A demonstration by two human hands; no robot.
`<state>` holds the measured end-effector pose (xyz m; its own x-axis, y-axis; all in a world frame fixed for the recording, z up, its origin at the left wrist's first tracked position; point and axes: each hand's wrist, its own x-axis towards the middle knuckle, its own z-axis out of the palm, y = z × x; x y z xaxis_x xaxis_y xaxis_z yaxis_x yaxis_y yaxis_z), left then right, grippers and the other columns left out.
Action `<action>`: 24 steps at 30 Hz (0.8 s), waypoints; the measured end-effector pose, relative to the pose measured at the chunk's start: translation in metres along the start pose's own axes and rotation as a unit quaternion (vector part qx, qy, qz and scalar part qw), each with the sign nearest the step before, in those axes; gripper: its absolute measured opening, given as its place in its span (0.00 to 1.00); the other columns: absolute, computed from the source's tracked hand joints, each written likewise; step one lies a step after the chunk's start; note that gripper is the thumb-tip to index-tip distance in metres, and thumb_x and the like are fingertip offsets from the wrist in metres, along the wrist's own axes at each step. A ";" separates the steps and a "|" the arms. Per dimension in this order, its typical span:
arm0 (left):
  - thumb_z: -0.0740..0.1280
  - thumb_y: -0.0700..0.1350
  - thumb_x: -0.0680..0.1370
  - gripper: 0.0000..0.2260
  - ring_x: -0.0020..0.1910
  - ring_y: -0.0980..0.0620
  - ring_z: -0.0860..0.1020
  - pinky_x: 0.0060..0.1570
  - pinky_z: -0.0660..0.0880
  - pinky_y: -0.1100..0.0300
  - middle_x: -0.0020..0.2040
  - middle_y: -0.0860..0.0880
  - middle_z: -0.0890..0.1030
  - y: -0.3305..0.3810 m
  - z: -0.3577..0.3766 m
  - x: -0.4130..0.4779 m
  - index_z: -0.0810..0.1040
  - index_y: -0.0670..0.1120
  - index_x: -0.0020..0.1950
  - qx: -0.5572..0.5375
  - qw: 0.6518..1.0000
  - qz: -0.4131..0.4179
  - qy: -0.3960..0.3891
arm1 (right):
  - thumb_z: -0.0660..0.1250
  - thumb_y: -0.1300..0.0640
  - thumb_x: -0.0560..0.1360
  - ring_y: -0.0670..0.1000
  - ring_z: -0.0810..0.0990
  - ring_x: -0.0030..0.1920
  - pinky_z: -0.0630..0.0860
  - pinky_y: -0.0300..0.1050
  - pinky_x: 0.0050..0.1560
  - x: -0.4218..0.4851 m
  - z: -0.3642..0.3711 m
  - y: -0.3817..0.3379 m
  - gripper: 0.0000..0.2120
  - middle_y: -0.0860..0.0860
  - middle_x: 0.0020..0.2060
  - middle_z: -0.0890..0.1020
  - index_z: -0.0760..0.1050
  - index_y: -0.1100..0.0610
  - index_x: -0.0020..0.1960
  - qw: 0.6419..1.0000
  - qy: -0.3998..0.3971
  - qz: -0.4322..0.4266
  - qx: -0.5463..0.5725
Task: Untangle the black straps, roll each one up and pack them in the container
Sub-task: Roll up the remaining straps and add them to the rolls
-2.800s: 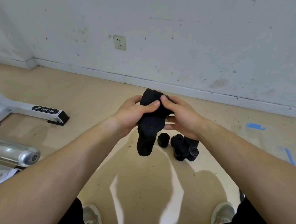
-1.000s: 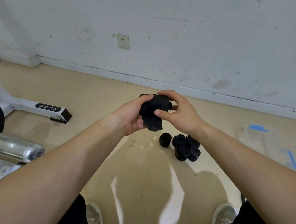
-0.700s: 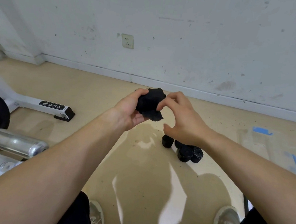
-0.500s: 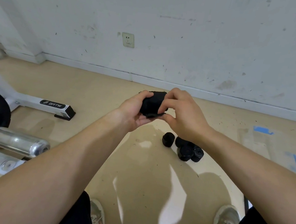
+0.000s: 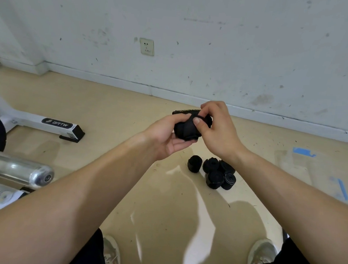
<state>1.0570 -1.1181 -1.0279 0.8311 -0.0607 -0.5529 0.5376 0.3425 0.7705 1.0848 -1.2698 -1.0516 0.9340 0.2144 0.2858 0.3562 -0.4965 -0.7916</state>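
Both the left hand and right hand grip a rolled black strap above the rolled straps on the floor.

Scuffed white wall, glossy beige floor

rolled straps on floor, machine base left

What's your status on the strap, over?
Left hand and right hand grip the black strap, nearly rolled. Finished rolls on floor beneath. Nothing in the way.
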 end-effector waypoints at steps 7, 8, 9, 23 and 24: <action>0.70 0.47 0.80 0.09 0.53 0.38 0.86 0.52 0.84 0.52 0.51 0.34 0.84 0.001 -0.001 -0.003 0.76 0.43 0.54 -0.023 1.000 -0.017 -0.012 | 0.61 0.54 0.83 0.52 0.77 0.54 0.77 0.47 0.55 -0.002 0.003 0.002 0.12 0.53 0.59 0.76 0.61 0.49 0.64 0.992 -0.050 0.072 0.095; 0.70 0.47 0.80 0.09 0.53 0.38 0.86 0.53 0.83 0.52 0.51 0.34 0.84 0.001 -0.001 -0.004 0.76 0.43 0.54 -0.023 1.000 -0.018 -0.010 | 0.60 0.53 0.84 0.53 0.77 0.56 0.77 0.48 0.58 -0.001 0.004 0.002 0.15 0.53 0.60 0.76 0.61 0.49 0.68 0.990 -0.059 0.081 0.097; 0.70 0.48 0.80 0.09 0.53 0.37 0.86 0.53 0.83 0.51 0.50 0.34 0.84 0.000 -0.001 -0.004 0.76 0.43 0.54 -0.020 1.000 -0.018 -0.007 | 0.60 0.53 0.84 0.53 0.77 0.59 0.76 0.47 0.59 -0.001 0.004 0.001 0.17 0.53 0.62 0.76 0.62 0.51 0.71 0.990 -0.063 0.087 0.090; 0.69 0.60 0.80 0.16 0.46 0.46 0.86 0.38 0.82 0.56 0.54 0.46 0.83 -0.014 0.006 0.007 0.73 0.50 0.59 0.211 0.943 0.236 0.106 | 0.63 0.51 0.82 0.54 0.82 0.54 0.79 0.58 0.59 0.002 0.006 -0.015 0.11 0.50 0.52 0.80 0.70 0.52 0.63 0.969 -0.019 0.164 0.181; 0.68 0.58 0.80 0.14 0.46 0.45 0.86 0.36 0.81 0.57 0.54 0.45 0.83 -0.014 0.008 0.008 0.74 0.50 0.57 0.202 0.943 0.239 0.109 | 0.63 0.52 0.83 0.54 0.82 0.54 0.80 0.58 0.58 0.002 0.007 -0.016 0.10 0.49 0.52 0.79 0.70 0.52 0.63 0.969 -0.016 0.165 0.184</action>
<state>1.0572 -1.1303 -1.0402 0.9671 0.2188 -0.1298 0.1559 -0.1065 0.9820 1.0804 -1.2560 -1.0422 0.9919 0.1239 -0.0268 -0.0002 -0.2101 -0.9777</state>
